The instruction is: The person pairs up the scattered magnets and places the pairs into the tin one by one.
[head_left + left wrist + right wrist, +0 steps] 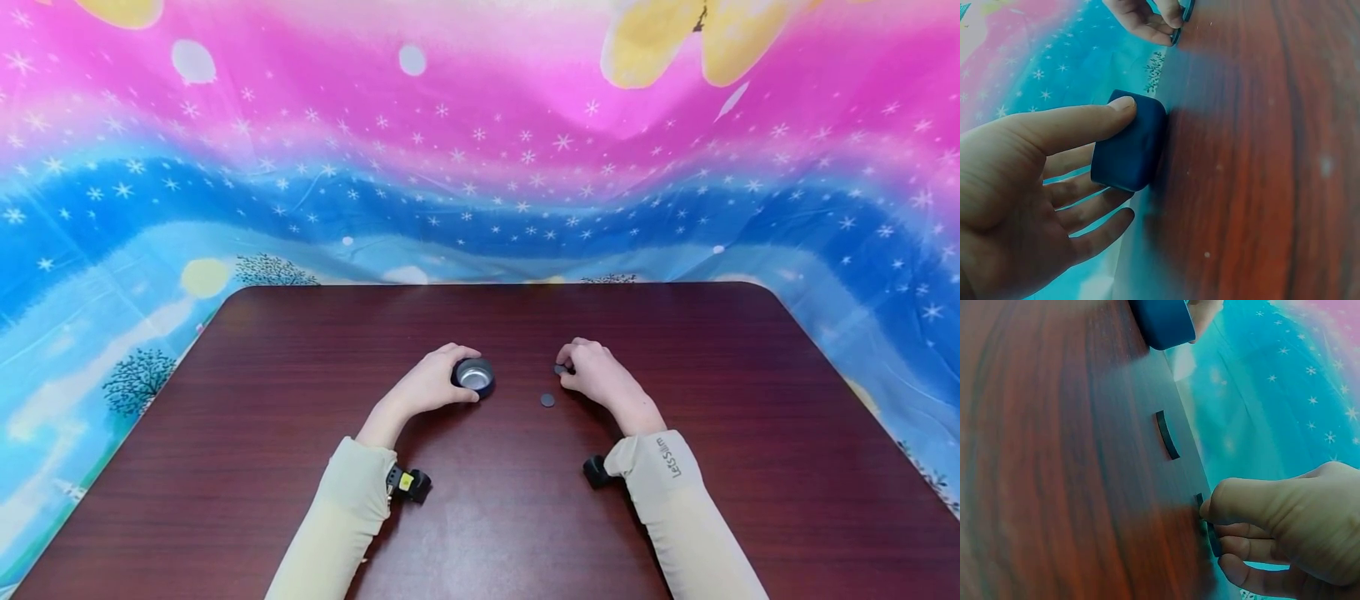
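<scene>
Brown tabletop (495,517) — left hand (427,382) grips a bowl (474,380) from the left; right hand (602,377) pinches a disc (558,369).

Here's the bowl (474,379) on the table (480,317), left hand (429,383) against its left side! Right of the bowl, slightly nearer the person, a loose disc (547,401); also rightward, a second disc (559,368) in the right hand (602,379); behind, the cloth (480,175).
</scene>
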